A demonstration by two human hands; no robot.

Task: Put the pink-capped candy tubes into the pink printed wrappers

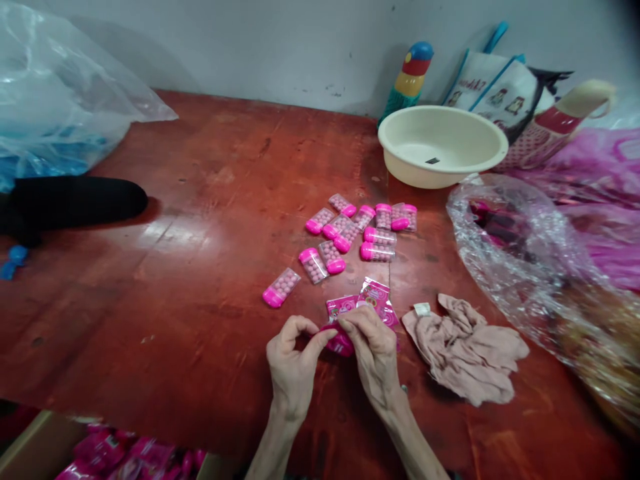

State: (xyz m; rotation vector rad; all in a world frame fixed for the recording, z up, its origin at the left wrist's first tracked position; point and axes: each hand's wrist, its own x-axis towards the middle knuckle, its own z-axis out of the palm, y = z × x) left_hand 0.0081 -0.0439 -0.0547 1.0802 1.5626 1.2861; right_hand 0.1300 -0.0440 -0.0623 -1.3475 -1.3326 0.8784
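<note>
Both hands meet over the near middle of the red table (200, 200): the left hand (293, 363) pinches the left end of a pink packet (343, 343) with thumb and forefinger, and the right hand (373, 347) grips its right side from above, fingers curled down over it. More of the pink packets (375, 297) lie just beyond, touching the hands' far side; whether the held one is sealed or open cannot be made out behind the fingers. Farther off a loose cluster of capsules (357, 230) with pink caps is spread, one stray capsule (281, 288) lying apart to the left of the group. A crumpled cloth (467, 347) sits just right of the right hand, near but not touching. A clear bag (530, 260) crowds the right edge of the table, and a cream basin (443, 143) stands at the far right near the wall. The left half of the table is open wood up to a black sleeve (75, 200) and a big plastic sack (60, 100) at the far left. Below the near edge, an open box (35, 447) holds more pink packs.
</note>
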